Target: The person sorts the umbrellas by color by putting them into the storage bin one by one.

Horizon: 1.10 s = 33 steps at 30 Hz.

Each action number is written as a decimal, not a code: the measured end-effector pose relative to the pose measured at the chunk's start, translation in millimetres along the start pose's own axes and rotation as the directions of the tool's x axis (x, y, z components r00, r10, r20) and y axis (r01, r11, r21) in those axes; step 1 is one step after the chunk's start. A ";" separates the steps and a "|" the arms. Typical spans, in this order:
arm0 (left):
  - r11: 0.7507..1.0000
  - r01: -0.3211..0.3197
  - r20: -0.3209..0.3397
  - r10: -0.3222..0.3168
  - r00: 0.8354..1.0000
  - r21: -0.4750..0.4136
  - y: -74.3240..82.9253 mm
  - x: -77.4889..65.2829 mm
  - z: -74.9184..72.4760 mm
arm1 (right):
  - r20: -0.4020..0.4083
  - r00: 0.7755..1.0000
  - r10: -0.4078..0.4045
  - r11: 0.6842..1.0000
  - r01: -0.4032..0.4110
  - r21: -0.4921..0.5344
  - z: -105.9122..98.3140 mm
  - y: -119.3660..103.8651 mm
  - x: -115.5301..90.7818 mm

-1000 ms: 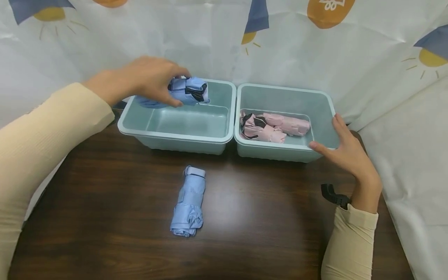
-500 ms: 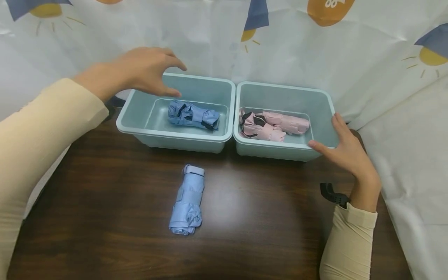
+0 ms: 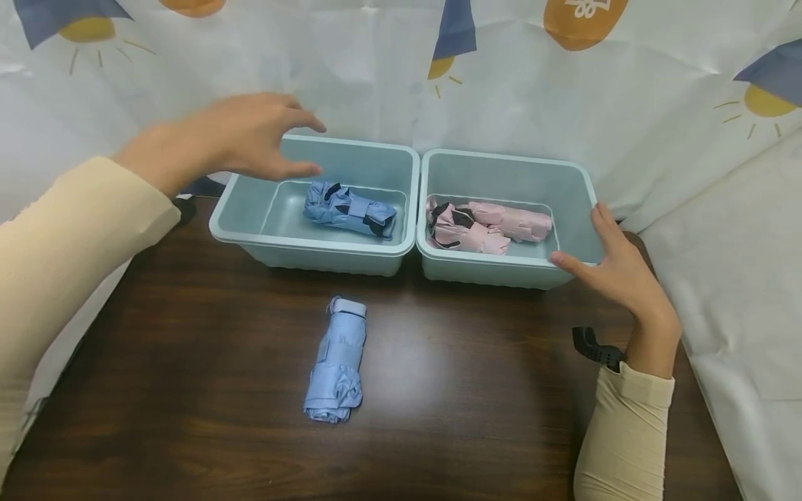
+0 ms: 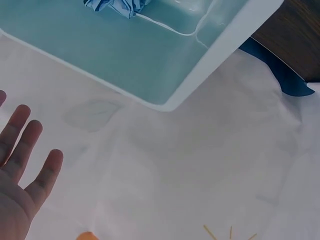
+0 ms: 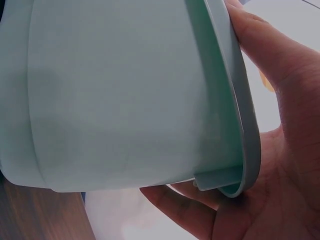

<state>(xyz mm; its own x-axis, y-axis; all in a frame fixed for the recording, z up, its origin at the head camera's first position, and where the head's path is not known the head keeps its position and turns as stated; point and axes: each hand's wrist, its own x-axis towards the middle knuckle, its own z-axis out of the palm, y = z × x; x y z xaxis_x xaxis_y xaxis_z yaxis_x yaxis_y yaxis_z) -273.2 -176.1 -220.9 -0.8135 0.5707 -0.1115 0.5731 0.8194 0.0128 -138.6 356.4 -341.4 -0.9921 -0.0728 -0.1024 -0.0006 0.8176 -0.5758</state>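
My left hand [image 3: 244,136] hovers over the left end of the left bin [image 3: 313,245], thumb and fingers spread, holding nothing. Inside that bin lies a folded blue umbrella [image 3: 351,207] with black patches. A second folded blue umbrella [image 3: 336,362] lies on the table in front, its handle end toward the bins. At the right end of the right bin [image 3: 495,259], my right hand [image 3: 626,271] grips the rim, thumb on the front edge and fingers along the end wall. Two folded pink umbrellas [image 3: 473,233] [image 3: 516,221] lie in it, one with black patches.
The two pale teal bins stand side by side at the back of the dark wooden table [image 3: 207,390]. Behind them hangs a white printed curtain [image 3: 370,76], which also runs down the right side. A black strap [image 3: 598,350] sits at my right wrist.
My left hand has let go of the black-patched blue umbrella, which now lies in the left bin, and has drawn back a little leftward. The right hand keeps its place on the right bin.
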 end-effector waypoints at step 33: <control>0.968 0.009 -0.272 -0.079 0.959 -0.250 56.0 -92.0 17.2 | -0.015 1.000 -0.008 1.000 0.009 0.009 -1.3 -1.8 0.7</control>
<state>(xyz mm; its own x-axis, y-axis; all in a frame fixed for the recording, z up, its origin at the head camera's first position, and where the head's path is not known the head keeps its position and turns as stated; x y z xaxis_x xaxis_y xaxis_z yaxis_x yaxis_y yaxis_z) -164.5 -183.7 -227.0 -0.8522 0.4976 0.1620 0.5233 0.8117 0.2596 -139.4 355.6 -339.3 -0.9938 -0.0714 -0.0856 -0.0079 0.8116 -0.5842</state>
